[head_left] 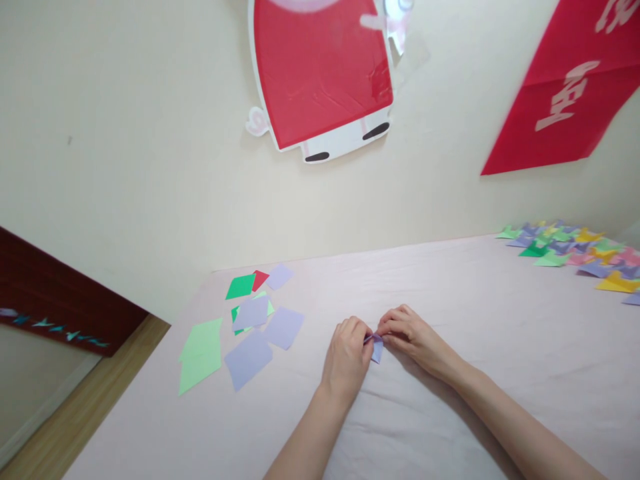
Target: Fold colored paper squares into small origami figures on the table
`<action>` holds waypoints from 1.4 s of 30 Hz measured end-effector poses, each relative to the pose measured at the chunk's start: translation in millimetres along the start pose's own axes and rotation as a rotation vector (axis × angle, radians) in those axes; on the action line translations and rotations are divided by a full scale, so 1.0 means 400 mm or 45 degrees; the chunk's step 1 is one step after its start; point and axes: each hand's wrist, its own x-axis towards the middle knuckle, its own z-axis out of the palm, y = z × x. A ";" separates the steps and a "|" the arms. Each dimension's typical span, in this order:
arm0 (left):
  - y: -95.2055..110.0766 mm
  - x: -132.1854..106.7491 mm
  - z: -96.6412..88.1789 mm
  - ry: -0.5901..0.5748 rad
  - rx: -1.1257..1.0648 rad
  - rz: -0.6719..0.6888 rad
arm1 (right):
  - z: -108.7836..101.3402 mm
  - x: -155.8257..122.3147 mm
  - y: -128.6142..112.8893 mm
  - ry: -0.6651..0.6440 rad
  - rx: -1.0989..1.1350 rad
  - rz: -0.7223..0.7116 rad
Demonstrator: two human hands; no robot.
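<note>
My left hand [347, 357] and my right hand [413, 333] meet over the middle of the pale pink table [450, 400]. Both pinch a small folded lavender paper piece [376, 347] between their fingertips, and it rests on the tabletop. The fingers of each hand are curled closed around the paper, which hides most of it. To the left lie loose flat paper squares [250, 333] in lavender, green and red.
At the far right of the table sits a spread of several finished folded paper shapes [580, 257] in many colours. A cream wall rises behind, with a red cartoon cutout [323, 73] and a red banner [565, 93]. The table's left edge drops to a wooden floor [85, 400].
</note>
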 end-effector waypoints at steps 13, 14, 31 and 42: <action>-0.009 0.019 -0.026 -0.058 -0.168 -0.104 | 0.018 0.039 -0.021 0.014 -0.152 0.184; -0.010 0.023 -0.031 -0.076 -0.184 -0.105 | 0.020 0.041 -0.018 0.014 -0.162 0.187; -0.018 0.039 -0.063 -0.212 -0.308 -0.127 | 0.021 0.069 -0.018 -0.053 -0.200 0.248; -0.021 0.042 -0.059 -0.168 -0.291 -0.173 | 0.011 0.074 -0.021 -0.059 -0.087 0.236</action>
